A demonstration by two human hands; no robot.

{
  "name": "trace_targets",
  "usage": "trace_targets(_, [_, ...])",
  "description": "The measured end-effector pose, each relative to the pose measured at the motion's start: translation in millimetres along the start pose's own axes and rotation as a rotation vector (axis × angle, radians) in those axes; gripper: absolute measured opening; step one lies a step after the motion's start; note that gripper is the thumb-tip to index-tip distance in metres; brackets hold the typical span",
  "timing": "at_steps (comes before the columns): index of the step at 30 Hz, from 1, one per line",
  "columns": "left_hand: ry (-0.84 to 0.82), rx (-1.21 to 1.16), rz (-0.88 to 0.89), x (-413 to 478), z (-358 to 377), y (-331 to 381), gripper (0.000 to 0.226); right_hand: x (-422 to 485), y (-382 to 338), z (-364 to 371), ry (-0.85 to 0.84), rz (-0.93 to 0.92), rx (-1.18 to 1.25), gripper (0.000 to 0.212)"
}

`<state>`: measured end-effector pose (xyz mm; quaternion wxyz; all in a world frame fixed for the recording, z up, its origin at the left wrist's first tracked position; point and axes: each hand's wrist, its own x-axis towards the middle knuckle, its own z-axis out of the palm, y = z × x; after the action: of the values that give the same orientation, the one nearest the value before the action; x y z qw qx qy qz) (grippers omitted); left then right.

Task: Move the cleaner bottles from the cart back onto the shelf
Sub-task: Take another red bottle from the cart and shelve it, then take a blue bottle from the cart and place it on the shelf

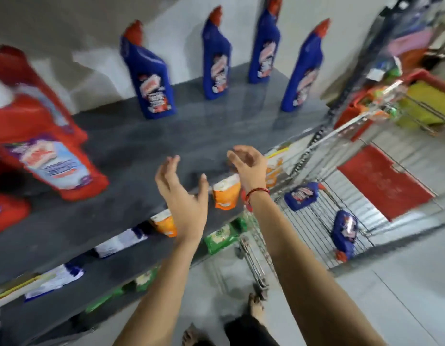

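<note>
While both hands hover empty, 2 bottles lie in the cart.

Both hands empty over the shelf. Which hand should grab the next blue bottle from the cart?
Right, probably. The right hand is on the side of the cart, where two blue bottles lie. The left hand, open too, is farther away and would have to cross over.

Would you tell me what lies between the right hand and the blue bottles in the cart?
In the head view, only the cart's wire wall separates the right hand from the blue bottles.
</note>
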<state>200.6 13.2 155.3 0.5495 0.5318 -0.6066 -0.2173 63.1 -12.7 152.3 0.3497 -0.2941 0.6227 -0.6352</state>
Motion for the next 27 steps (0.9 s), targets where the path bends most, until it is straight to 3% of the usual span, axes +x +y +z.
trace_targets(5, [-0.588, -0.087, -0.075, -32.5, 98.0, 17.1, 0.033, 32.0, 32.8, -120.2, 0.285, 0.177, -0.053, 0.011])
trace_targets(6, [-0.722, -0.11, -0.118, -38.6, 117.4, 20.9, 0.032, 37.1, 43.0, -141.9, 0.331, 0.209, -0.066, 0.003])
trace_targets(8, [-0.952, -0.108, -0.149, -53.5, 161.8, 23.7, 0.034, 47.7, 67.0, -183.2, 0.42, 0.281, -0.127, 0.012])
trace_targets(10, [-1.1, -0.04, -0.142, -66.9, 205.8, 16.3, 0.037, 57.0, 91.3, -215.6, 0.446, 0.373, -0.19, 0.007])
trace_targets(13, [-1.2, 0.095, -0.136, -85.5, 271.0, -9.0, 0.044, 74.1, 132.0, -256.9, 0.44, 0.546, -0.225, 0.005])
trace_targets(16, [-1.228, 0.236, -0.135, -99.6, 324.1, -41.4, 0.05, 93.9, 176.1, -286.4, 0.417, 0.716, -0.227, 0.029])
trace_targets(20, [-1.306, 0.382, -0.103, -114.6, 396.3, -88.5, 0.052, 126.7, 235.6, -314.5, 0.354, 0.89, -0.247, 0.044])
trace_targets(25, [-1.315, 0.437, -0.172, -140.6, 448.9, -126.4, 0.039, 162.6, 291.4, -323.8, 0.372, 0.899, -0.247, 0.056])
trace_targets(27, [-1.292, 0.414, -0.193, -150.3, 457.5, -137.5, 0.035, 177.1, 306.7, -321.6, 0.387, 0.892, -0.2, 0.047])
